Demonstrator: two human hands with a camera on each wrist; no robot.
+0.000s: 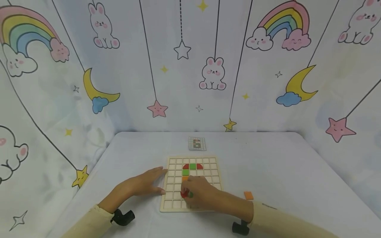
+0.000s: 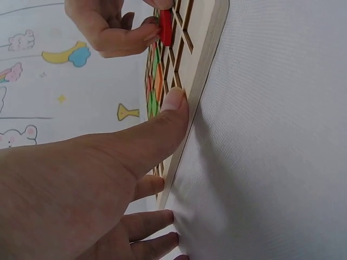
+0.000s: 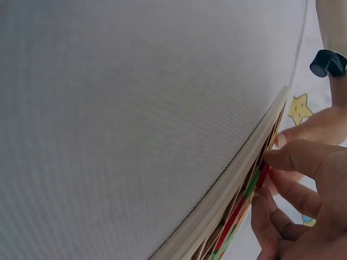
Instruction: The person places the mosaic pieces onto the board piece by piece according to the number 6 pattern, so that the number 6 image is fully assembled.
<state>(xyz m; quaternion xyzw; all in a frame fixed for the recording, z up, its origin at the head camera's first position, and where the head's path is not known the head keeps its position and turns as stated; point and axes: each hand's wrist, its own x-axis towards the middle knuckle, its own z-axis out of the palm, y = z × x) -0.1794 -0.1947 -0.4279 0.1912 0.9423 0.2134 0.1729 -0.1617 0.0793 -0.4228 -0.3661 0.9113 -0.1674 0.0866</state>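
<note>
A square wooden grid board [image 1: 175, 205] lies on the white table with coloured tiles set in some of its cells. My right hand [image 1: 200, 191] pinches a small red tile [image 2: 166, 28] between thumb and fingers, low over the board's near middle part. Beside it a green tile [image 1: 191, 195] sits in the grid, partly hidden by that hand. My left hand [image 1: 146, 182] rests along the board's left side, fingers spread, with its thumb [image 2: 173, 100] on the rim. Toward the top are red tiles [image 1: 199, 166], green tiles [image 1: 186, 172] and an orange tile [image 1: 185, 178].
Behind the board lies a small card [image 1: 197, 144] with a gridded, coloured "6" figure. A loose orange tile [image 1: 248, 195] is on the table to the right, close to the right forearm. A curtain [image 1: 184, 82] with printed rabbits, stars and rainbows surrounds the table.
</note>
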